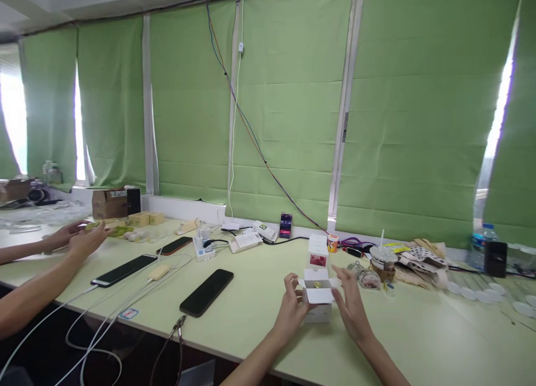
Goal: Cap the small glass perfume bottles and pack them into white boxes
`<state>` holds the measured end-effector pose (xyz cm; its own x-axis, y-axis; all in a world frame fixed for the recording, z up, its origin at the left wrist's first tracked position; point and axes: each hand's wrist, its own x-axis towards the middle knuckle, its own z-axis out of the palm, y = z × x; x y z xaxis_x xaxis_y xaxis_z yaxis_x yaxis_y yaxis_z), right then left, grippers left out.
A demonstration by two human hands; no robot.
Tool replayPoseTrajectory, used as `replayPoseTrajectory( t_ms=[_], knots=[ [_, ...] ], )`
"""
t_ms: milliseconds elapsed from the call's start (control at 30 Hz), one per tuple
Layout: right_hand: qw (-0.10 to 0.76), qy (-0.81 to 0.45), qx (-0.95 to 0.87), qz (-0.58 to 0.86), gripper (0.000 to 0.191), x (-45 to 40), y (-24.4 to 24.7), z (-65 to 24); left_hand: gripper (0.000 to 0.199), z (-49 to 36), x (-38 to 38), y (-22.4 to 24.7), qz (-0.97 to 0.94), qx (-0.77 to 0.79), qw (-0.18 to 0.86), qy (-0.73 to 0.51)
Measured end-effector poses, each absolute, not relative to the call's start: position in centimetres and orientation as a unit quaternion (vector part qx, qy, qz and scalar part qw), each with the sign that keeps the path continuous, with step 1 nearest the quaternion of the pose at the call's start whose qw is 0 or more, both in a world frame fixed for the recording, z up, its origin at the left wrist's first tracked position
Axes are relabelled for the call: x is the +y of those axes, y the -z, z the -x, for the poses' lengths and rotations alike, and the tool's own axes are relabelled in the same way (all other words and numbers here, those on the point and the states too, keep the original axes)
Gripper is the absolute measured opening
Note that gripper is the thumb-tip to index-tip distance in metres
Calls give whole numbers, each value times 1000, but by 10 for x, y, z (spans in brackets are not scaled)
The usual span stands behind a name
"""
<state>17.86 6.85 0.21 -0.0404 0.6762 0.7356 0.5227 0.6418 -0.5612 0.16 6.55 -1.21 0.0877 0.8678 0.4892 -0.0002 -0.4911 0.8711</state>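
One open white box sits on the tabletop, pinched by the left hand; the right hand spreads beside it, a black phone left of the box.

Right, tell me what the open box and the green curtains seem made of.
Open box: smooth white paperboard, most likely, since its flaps look thin, flat and crisply folded. Green curtains: matte fabric, judging by their soft folds and wrinkles, though perhaps coated.
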Motion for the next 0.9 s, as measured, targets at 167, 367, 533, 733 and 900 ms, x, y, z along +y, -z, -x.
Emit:
replayPoseTrajectory(
  t_ms=[167, 367, 533, 733, 900],
  knots=[
    [651, -210, -584, 437, 54, 79, 19, -189, 52, -1, 68, 14, -621, 340, 388, -590],
    [616, -401, -577, 356, 44, 87, 7, -183, 55, -1, 65, 10, -632, 332, 394, -579],
    [594, -497, -566, 283, 28, 88, 0, -174, 60, 0, 62, 6, -631, 326, 409, -573],
    [571, -427, -624, 319, 17, 84, -3, -180, 50, 0, 61, 5, -641, 311, 409, -570],
    [530, -304, -731, 302, 14, 77, -18, -183, 53, 0, 64, 6, -633, 309, 421, -572]
  ],
)
